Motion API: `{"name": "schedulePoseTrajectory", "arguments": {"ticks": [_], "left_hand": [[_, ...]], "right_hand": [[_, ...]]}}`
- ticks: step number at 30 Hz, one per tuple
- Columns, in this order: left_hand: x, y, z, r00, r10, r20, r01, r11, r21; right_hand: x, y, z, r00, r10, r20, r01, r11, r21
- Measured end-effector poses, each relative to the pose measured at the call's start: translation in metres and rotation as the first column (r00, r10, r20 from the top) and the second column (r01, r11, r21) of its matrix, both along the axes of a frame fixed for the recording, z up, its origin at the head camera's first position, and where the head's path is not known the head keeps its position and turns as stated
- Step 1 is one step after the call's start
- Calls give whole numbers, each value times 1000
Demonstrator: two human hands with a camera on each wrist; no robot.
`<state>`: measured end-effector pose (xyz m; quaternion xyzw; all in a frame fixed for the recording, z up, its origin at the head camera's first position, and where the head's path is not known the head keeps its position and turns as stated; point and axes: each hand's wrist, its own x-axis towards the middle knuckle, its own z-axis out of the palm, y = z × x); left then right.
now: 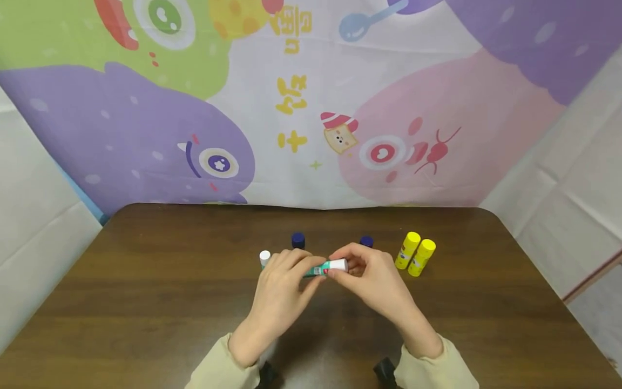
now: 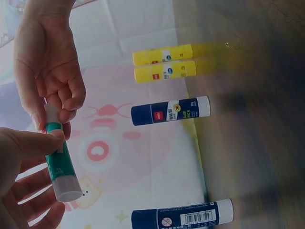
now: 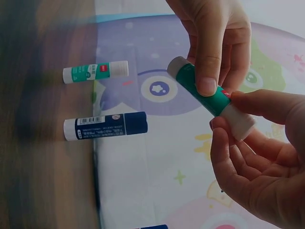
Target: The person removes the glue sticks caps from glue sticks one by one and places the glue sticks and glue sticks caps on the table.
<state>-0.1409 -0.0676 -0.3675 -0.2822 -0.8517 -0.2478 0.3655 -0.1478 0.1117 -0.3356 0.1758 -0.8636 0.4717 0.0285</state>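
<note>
A green glue stick (image 1: 318, 269) with a white cap is held level above the table between both hands. My left hand (image 1: 284, 286) grips its green barrel between thumb and fingers. At the other end, the fingertips of my right hand (image 1: 374, 278) pinch the white cap (image 3: 237, 121). The cap still sits against the barrel in the right wrist view. Behind the left hand stands a second green glue stick (image 3: 95, 71), upright on the table. Two dark blue glue sticks (image 2: 170, 110) (image 2: 182, 215) also stand there, partly hidden by my hands in the head view.
Two yellow glue sticks (image 1: 407, 250) (image 1: 421, 257) stand close together to the right of my right hand. The brown wooden table (image 1: 160, 302) reaches back to a cartoon-printed cloth (image 1: 291, 183). White cloth panels (image 1: 573, 178) rise at the sides.
</note>
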Motion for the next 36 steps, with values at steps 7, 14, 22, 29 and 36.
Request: {"name": "schedulePoseTrajectory", "arguments": {"ticks": [7,14,22,29,36], "left_hand": [[-1,1,1,1000,6,5,-6,1000,-9],[-1,0,1,1000,16,16,-15,1000,-7],[-2,0,-2,999,10,44,-11,1000,16],[-4,0,-4,983,15,182,-29,997,75],[-9,-1,-14,924,25,381,-78,989,125]], "right_hand": [[-1,4,2,1000,28,0,-28,1000,-4],[0,6,4,1000,19,-8,-19,1000,-6],[0,7,5,1000,23,-7,-23,999,-34],[-3,12,6,1000,-11,-19,12,999,45],[-12,11,-11,996,-73,-49,83,968,236]]}}
